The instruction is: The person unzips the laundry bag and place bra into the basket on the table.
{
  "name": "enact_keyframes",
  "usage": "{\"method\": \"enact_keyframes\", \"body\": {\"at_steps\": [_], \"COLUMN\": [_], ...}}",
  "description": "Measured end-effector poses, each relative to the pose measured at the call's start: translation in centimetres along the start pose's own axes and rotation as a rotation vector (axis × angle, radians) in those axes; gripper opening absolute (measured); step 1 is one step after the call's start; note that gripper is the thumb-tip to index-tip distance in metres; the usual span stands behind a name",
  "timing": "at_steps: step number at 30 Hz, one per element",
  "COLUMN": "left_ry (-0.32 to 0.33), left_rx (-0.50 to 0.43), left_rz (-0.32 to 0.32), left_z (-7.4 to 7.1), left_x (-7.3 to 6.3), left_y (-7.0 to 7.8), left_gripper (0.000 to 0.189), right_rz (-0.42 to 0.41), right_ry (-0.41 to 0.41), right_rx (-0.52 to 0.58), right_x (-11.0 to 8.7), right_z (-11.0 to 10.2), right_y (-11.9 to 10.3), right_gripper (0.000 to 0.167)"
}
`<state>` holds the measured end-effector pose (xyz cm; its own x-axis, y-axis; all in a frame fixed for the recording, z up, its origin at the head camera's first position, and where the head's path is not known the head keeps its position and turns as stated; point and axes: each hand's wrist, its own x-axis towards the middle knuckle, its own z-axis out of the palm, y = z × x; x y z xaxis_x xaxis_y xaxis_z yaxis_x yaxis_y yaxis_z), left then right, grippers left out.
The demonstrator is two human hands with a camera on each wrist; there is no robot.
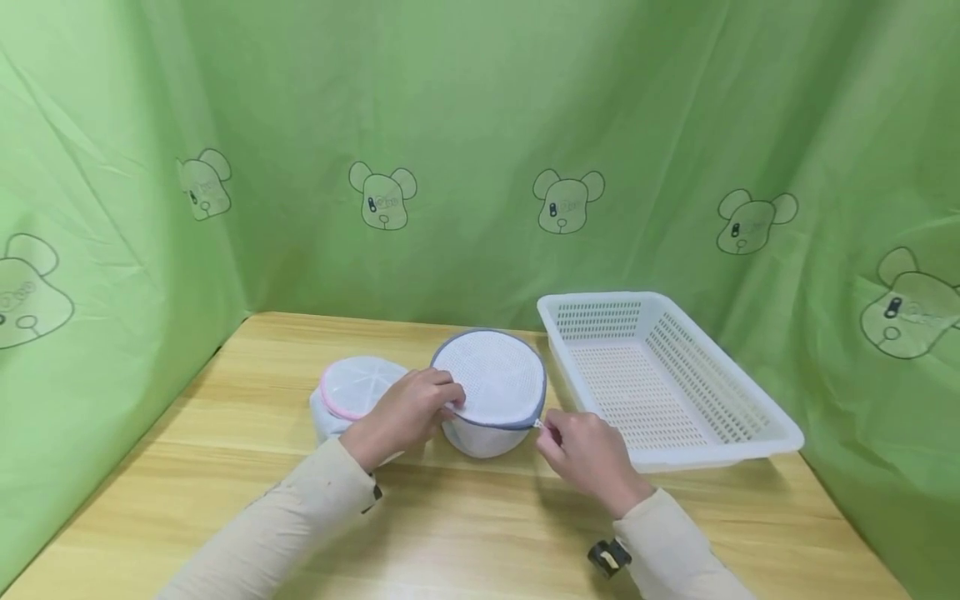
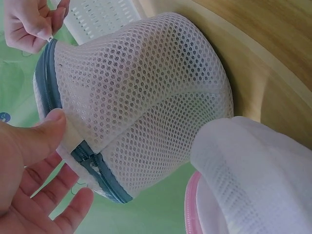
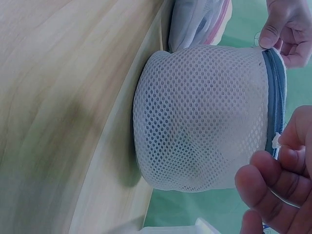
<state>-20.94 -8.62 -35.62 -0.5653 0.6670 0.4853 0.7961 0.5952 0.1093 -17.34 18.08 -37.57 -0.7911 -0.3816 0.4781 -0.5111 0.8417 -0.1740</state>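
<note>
A white mesh laundry bag (image 1: pixel 491 379) with a blue-grey zipper (image 3: pixel 275 97) round its top rim stands on the table between both hands. My left hand (image 1: pixel 416 408) pinches the rim on the near left, thumb on the outside in the left wrist view. At the near right of the same rim, my right hand (image 1: pixel 588 454) pinches the small white zipper pull (image 3: pixel 276 141) between thumb and fingers. The lid of the bag lies flat across the top. A second mesh bag with a pink rim (image 1: pixel 345 412) stands to the left, partly hidden behind my left hand.
A white perforated plastic basket (image 1: pixel 720 454) stands on the right of the wooden table (image 1: pixel 465 533), close to my right hand. Green curtain (image 1: pixel 480 100) with bear-head prints hangs behind the table and along both sides.
</note>
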Motion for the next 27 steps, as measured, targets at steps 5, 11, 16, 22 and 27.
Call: {"method": "enact_keyframes", "body": {"at_steps": [5,11,16,22,27], "left_ry": [0.010,0.031,0.044,0.057,0.061], "left_rx": [-0.002,-0.011,-0.013,-0.028,-0.036], "left_rz": [-0.002,0.002,-0.004,0.010,0.015], "left_z": [0.10,0.09,-0.05,-0.09,-0.07], "left_x": [0.02,-0.28,-0.67,-0.68,-0.24], "left_y": [-0.22,-0.53,-0.62,-0.69,-0.80], "left_gripper": [0.025,0.024,0.022,0.023,0.022], "right_rz": [-0.013,-0.013,-0.033,-0.023,-0.015], "right_ry": [0.005,0.006,0.020,0.017,0.026], "right_rx": [0.008,0.030,0.045,0.056,0.065], "right_x": [0.16,0.26,0.30,0.17,0.14], "right_z": [-0.05,-0.03,0.21,0.25,0.07], "right_y": [0.14,0.26,0.17,0.24,0.51], "right_gripper": [0.021,0.022,0.022,0.023,0.024]}}
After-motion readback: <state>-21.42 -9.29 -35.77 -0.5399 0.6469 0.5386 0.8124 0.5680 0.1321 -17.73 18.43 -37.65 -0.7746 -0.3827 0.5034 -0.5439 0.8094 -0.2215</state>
